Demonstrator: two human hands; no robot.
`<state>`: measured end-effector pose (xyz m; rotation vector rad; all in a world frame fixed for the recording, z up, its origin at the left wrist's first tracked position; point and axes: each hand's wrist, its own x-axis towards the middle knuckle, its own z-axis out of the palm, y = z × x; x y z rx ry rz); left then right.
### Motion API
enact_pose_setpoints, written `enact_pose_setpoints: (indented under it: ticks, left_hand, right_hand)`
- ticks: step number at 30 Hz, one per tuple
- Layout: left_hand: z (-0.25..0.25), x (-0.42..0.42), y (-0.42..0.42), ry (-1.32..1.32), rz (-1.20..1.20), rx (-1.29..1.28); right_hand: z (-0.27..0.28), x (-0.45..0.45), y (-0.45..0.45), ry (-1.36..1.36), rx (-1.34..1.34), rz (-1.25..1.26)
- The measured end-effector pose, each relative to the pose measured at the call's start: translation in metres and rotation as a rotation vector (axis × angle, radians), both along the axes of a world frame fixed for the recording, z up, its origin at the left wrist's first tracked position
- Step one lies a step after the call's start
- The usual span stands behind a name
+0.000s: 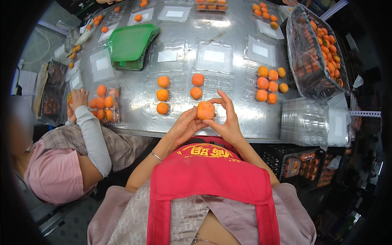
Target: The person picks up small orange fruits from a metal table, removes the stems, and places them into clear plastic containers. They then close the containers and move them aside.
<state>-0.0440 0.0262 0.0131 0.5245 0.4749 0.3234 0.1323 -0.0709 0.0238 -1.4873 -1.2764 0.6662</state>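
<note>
Between both hands, just above the near edge of the table, is an orange persimmon (205,110). My left hand (186,123) supports it from the left and below. From the right, the thumb and fingers of my right hand (226,118) touch it, with some fingertips raised. Beyond it lies an open clear plastic clamshell tray (219,84), where two persimmons (197,86) sit in its left column. Another clear tray (178,102) to the left holds a column of three persimmons (162,95). Several persimmons (267,83) sit in and beside a tray at the right.
A plastic-lined crate (306,65) of persimmons stands at the right, behind stacked clear trays (303,122). A green lid or basket (131,41) rests on the metal table (134,82). At left, a co-worker's hands (78,99) are beside a filled tray (105,105). Crates (301,165) sit below right.
</note>
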Motion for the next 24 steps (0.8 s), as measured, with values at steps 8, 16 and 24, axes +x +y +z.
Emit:
enact_pose_setpoints:
  ticks: [8, 16, 24]
  left_hand:
    - [0.011, 0.001, -0.002, -0.001, -0.007, 0.08]
    - [0.026, 0.002, 0.001, -0.06, 0.095, 0.019]
    - [0.028, 0.008, 0.002, -0.111, 0.169, 0.038]
  right_hand:
    - [0.002, 0.003, 0.005, 0.492, -0.089, -0.125]
    - [-0.016, 0.027, -0.016, 0.292, -0.202, -0.398]
    - [-0.004, 0.017, -0.015, -0.306, -0.05, -0.299]
